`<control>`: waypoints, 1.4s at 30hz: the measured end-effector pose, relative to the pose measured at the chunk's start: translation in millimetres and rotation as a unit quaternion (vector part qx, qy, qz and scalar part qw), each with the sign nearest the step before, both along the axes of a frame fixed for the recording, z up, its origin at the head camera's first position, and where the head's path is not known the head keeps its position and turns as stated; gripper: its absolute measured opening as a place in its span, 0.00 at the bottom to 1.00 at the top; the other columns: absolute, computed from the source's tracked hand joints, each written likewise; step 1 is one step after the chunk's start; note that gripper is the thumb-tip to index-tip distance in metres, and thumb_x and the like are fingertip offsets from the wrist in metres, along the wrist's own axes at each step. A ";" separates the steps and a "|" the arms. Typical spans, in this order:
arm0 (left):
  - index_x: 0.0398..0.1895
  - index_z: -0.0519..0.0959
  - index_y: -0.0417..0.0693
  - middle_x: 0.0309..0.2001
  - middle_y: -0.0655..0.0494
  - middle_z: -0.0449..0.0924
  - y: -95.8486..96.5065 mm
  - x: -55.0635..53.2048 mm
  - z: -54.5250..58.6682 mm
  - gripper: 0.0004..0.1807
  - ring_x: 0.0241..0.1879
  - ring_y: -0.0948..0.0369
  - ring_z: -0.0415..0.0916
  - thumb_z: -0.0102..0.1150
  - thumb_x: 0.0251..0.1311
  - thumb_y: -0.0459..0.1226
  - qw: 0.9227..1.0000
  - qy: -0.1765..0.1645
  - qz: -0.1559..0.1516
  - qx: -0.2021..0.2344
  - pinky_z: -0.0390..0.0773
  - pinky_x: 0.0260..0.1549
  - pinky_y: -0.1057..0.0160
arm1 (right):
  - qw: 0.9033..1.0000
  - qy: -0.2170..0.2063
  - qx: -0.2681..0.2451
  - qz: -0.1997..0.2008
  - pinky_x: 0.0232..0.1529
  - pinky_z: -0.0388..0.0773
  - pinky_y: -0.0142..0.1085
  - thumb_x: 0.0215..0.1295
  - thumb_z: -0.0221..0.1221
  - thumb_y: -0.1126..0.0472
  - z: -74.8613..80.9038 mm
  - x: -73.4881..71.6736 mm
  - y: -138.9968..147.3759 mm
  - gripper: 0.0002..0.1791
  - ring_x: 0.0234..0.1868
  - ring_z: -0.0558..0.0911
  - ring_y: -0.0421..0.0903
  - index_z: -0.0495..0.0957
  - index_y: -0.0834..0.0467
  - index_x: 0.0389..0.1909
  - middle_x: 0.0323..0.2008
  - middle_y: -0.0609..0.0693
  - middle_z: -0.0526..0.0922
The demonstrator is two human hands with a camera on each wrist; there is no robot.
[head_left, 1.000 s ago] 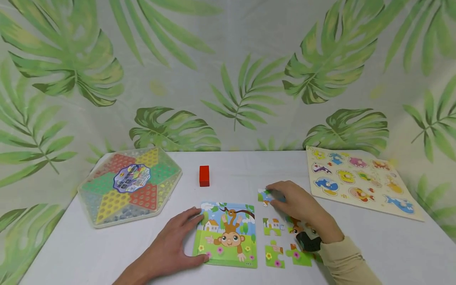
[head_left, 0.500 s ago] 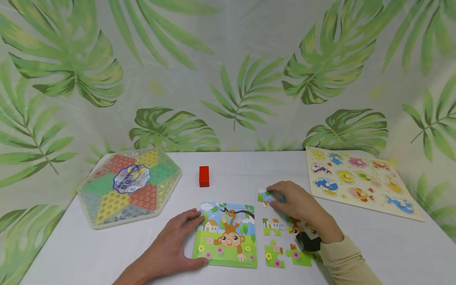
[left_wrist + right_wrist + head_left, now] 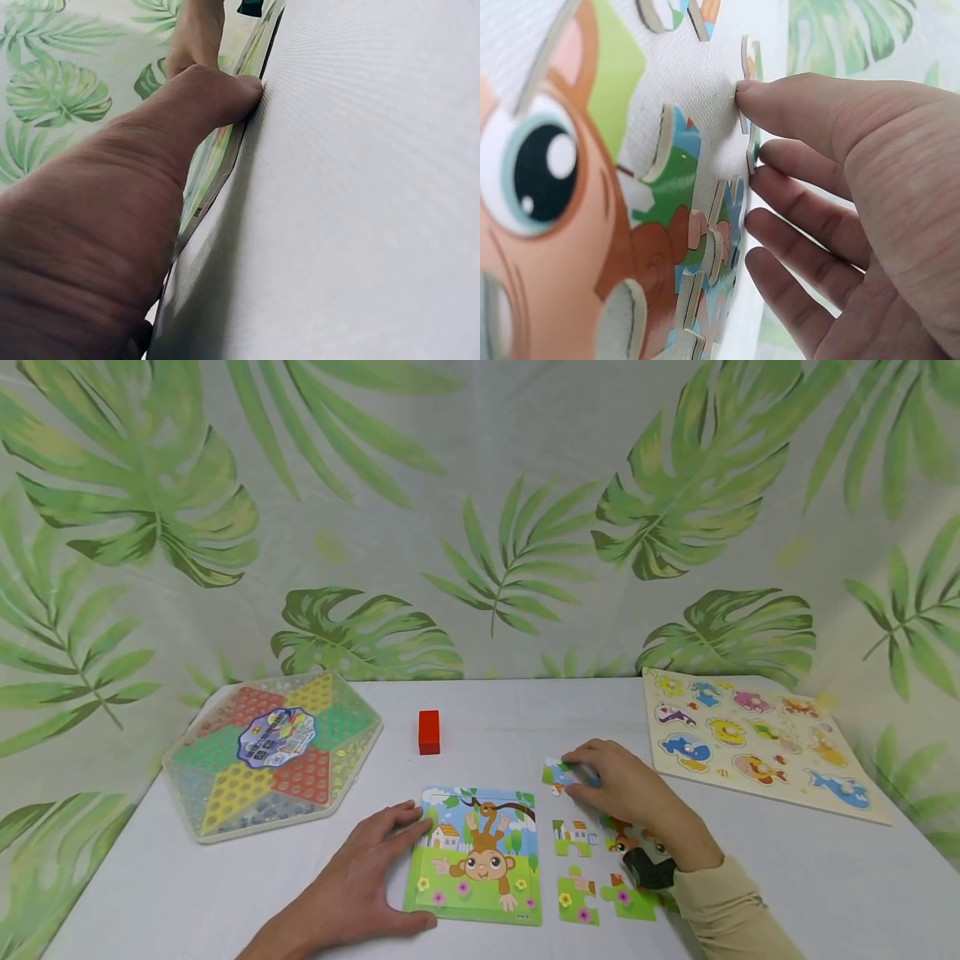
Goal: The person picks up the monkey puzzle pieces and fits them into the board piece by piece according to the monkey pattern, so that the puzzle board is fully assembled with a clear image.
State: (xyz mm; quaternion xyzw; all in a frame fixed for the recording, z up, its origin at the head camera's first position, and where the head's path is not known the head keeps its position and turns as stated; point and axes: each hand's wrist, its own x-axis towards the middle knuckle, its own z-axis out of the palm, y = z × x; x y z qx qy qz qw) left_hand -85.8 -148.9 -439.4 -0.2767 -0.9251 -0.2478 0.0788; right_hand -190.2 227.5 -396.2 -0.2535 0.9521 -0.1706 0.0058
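Note:
A square monkey-picture puzzle board (image 3: 480, 885) lies flat in front of me. At its left side rests my left hand (image 3: 360, 881), fingertips on the upper left edge and thumb along the near left corner. My right hand (image 3: 633, 789) pinches a small sky-and-house puzzle piece (image 3: 556, 774) between thumb and fingers; the piece's right part is hidden under them. Other loose pieces sit between the board and that arm: a house piece (image 3: 573, 837), a flower piece (image 3: 576, 900) and, close up in the right wrist view, a monkey-face piece (image 3: 592, 225).
A hexagonal Chinese checkers board (image 3: 270, 756) lies at the far left. Beyond the puzzle stands a red block (image 3: 429, 732). A wooden sea-animal knob puzzle (image 3: 765, 739) occupies the far right, before a leaf-print cloth (image 3: 480, 527). The right wrist's black camera (image 3: 651, 868) overlaps some pieces.
My left thumb has slid slightly toward me at the board's near left corner. The right hand stays at the same piece.

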 end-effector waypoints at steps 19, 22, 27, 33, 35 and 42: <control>0.70 0.76 0.51 0.71 0.57 0.69 2.2 5.8 -2.5 0.52 0.70 0.50 0.67 0.73 0.44 0.69 1.000 0.022 -0.002 -0.008 0.75 0.64 0.45 | 1.000 0.012 -0.001 0.005 0.58 0.79 0.55 0.66 0.68 0.57 -0.9 3.6 -1.4 0.21 0.56 0.81 0.58 0.83 0.61 0.58 0.53 0.56 0.83; 0.69 0.77 0.51 0.70 0.59 0.69 1.9 6.5 -3.5 0.51 0.69 0.51 0.67 0.74 0.43 0.68 0.999 0.040 -0.010 -0.005 0.75 0.63 0.47 | 1.000 0.013 -0.001 0.006 0.58 0.80 0.55 0.66 0.68 0.57 -0.4 4.1 -1.9 0.21 0.56 0.81 0.58 0.83 0.60 0.58 0.53 0.56 0.83; 0.69 0.77 0.50 0.72 0.57 0.69 1.6 4.8 -3.7 0.52 0.69 0.52 0.68 0.75 0.43 0.68 0.998 0.057 -0.021 -0.010 0.75 0.63 0.48 | 1.000 0.018 0.003 0.007 0.58 0.80 0.55 0.66 0.68 0.57 0.6 3.1 -2.5 0.22 0.56 0.81 0.58 0.83 0.60 0.58 0.53 0.56 0.83; 0.73 0.72 0.48 0.77 0.51 0.64 1.8 2.7 -2.1 0.54 0.75 0.49 0.63 0.69 0.47 0.71 0.998 0.044 -0.029 -0.035 0.68 0.69 0.47 | 1.000 0.023 0.004 0.005 0.58 0.79 0.56 0.66 0.68 0.56 0.6 2.7 -1.7 0.22 0.56 0.79 0.60 0.83 0.61 0.58 0.52 0.57 0.82; 0.73 0.71 0.47 0.78 0.51 0.64 1.9 2.1 -1.6 0.55 0.76 0.50 0.62 0.68 0.49 0.71 0.998 0.041 -0.033 -0.040 0.64 0.71 0.49 | 1.000 0.022 0.002 0.005 0.58 0.79 0.56 0.66 0.68 0.57 0.3 2.7 -1.5 0.22 0.56 0.79 0.60 0.83 0.61 0.58 0.52 0.57 0.82; 0.74 0.70 0.47 0.78 0.52 0.63 2.4 1.5 -0.7 0.55 0.77 0.52 0.61 0.66 0.50 0.72 0.998 0.031 -0.032 -0.051 0.62 0.72 0.51 | 1.000 0.018 -0.007 -0.001 0.61 0.77 0.57 0.66 0.68 0.57 -0.4 2.0 -2.3 0.20 0.58 0.79 0.61 0.82 0.62 0.55 0.53 0.57 0.83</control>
